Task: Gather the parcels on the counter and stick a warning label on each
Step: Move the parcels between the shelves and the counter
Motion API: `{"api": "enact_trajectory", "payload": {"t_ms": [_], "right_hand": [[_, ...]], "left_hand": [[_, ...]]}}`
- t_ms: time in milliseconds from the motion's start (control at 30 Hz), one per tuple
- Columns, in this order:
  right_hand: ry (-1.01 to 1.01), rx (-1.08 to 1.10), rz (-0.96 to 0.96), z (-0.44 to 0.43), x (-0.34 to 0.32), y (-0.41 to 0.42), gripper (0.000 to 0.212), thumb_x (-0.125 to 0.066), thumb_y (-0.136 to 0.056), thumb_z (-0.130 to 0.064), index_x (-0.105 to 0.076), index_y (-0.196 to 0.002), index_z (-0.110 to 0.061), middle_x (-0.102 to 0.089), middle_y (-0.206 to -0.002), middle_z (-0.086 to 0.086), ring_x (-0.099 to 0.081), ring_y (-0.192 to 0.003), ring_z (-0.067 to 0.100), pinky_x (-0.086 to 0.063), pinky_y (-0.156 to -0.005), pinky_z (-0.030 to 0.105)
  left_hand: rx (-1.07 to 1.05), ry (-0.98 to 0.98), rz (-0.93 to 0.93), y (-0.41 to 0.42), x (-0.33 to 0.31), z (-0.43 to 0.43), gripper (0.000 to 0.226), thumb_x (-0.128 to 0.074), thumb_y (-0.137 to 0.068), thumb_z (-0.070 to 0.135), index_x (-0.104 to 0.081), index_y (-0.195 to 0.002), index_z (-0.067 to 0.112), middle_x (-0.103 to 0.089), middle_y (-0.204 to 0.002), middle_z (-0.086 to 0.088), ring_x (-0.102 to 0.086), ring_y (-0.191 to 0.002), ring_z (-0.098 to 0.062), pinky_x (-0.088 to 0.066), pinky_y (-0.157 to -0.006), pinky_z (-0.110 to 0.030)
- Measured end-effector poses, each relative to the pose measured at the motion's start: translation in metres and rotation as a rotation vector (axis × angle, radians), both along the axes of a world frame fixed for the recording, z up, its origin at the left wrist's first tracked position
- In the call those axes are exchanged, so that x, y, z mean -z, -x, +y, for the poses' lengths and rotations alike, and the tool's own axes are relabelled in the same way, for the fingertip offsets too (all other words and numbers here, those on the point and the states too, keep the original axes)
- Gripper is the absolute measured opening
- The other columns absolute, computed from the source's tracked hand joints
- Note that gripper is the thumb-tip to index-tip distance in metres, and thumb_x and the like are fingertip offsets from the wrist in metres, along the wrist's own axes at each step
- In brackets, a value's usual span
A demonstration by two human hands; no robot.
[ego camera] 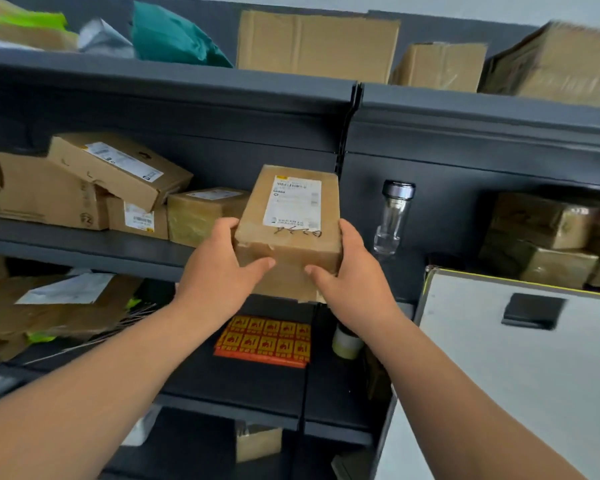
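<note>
— The parcel (288,251)?
— Brown cardboard under glossy tape (284,278); its label (293,202) white paper, matt.
— And the shelf (187,98)?
— Dark, matt, smooth; the bottle (392,220) clear glass; cap (398,190) shiny metal; the bag (174,39) teal plastic, slick.

The parcel (288,233) is covering the far edge of the warning-label sheet (267,341) on the counter (250,382), and the sheet's symbols are showing too small to tell; the left hand (219,268) and right hand (350,282) are masking the parcel's near corners, their fingertips lying behind its sides; its shipping label (293,202) is reading only as blur; the right forearm (430,375) is partly hiding a pale roll (347,341) near the counter's right edge; the picture's left edge is cutting off a large box (32,192).
</note>
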State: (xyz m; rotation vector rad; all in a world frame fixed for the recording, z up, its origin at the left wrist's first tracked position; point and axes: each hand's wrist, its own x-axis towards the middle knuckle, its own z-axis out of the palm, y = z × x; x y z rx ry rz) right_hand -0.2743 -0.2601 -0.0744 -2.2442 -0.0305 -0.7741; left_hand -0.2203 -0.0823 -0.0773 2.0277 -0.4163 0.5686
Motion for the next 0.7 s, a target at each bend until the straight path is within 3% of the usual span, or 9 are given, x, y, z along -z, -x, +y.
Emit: {"api": "enact_trajectory", "payload": {"t_ms": [100, 167, 333, 433, 567, 700], "right_hand": [[0.005, 0.023, -0.013, 0.02, 0.004, 0.049, 0.074, -0.07, -0.083, -0.029, -0.017, -0.129, -0.054, -0.044, -0.108, -0.033, -0.051, -0.09, -0.006, -0.039, -0.066, 0.004], [0.008, 0.044, -0.035, 0.031, 0.006, 0.08, 0.075, -0.071, -0.083, -0.028, -0.017, -0.126, -0.056, -0.043, -0.102, -0.037, -0.049, -0.086, -0.012, -0.038, -0.063, 0.003], [-0.01, 0.116, -0.071, 0.044, 0.006, 0.156, 0.074, -0.071, -0.082, -0.026, -0.018, -0.124, -0.058, -0.04, -0.099, -0.042, -0.051, -0.096, -0.001, -0.047, -0.078, 0.018], [0.011, 0.185, -0.092, 0.039, 0.007, 0.195, 0.075, -0.07, -0.083, -0.027, -0.018, -0.132, -0.051, -0.037, -0.099, -0.045, -0.048, -0.096, -0.002, -0.043, -0.077, 0.013], [0.012, 0.273, -0.065, 0.02, 0.009, 0.242, 0.074, -0.069, -0.084, -0.028, -0.019, -0.136, -0.047, -0.041, -0.114, -0.03, -0.049, -0.102, 0.003, -0.048, -0.083, 0.025], [-0.002, 0.39, -0.026, -0.01, 0.02, 0.285, 0.075, -0.069, -0.083, -0.03, -0.019, -0.136, -0.046, -0.043, -0.111, -0.031, -0.049, -0.098, 0.001, -0.044, -0.078, 0.018]], "left_hand": [[0.067, -0.014, -0.032, 0.044, 0.002, 0.021, 0.069, -0.075, -0.074, 0.04, -0.039, -0.132, 0.034, -0.051, -0.115, 0.02, -0.05, -0.104, -0.005, -0.048, -0.083, -0.03], [0.098, -0.039, -0.061, 0.07, 0.002, 0.031, 0.064, -0.074, -0.074, 0.042, -0.042, -0.129, 0.037, -0.051, -0.115, 0.018, -0.05, -0.102, -0.007, -0.048, -0.081, -0.031], [0.207, -0.055, -0.103, 0.129, -0.002, 0.04, 0.064, -0.072, -0.074, 0.043, -0.04, -0.13, 0.039, -0.05, -0.115, 0.016, -0.048, -0.102, -0.006, -0.045, -0.081, -0.029], [0.279, -0.063, -0.105, 0.156, -0.005, 0.031, 0.064, -0.072, -0.075, 0.043, -0.04, -0.13, 0.039, -0.052, -0.117, 0.014, -0.049, -0.101, -0.006, -0.045, -0.081, -0.03], [0.406, -0.059, -0.089, 0.187, -0.002, 0.004, 0.059, -0.072, -0.076, 0.042, -0.041, -0.127, 0.041, -0.051, -0.116, 0.015, -0.048, -0.1, -0.004, -0.041, -0.073, -0.021], [0.539, -0.062, -0.057, 0.212, 0.006, -0.04, 0.058, -0.072, -0.077, 0.04, -0.042, -0.126, 0.042, -0.051, -0.114, 0.016, -0.048, -0.099, -0.003, -0.035, -0.068, -0.013]]}}
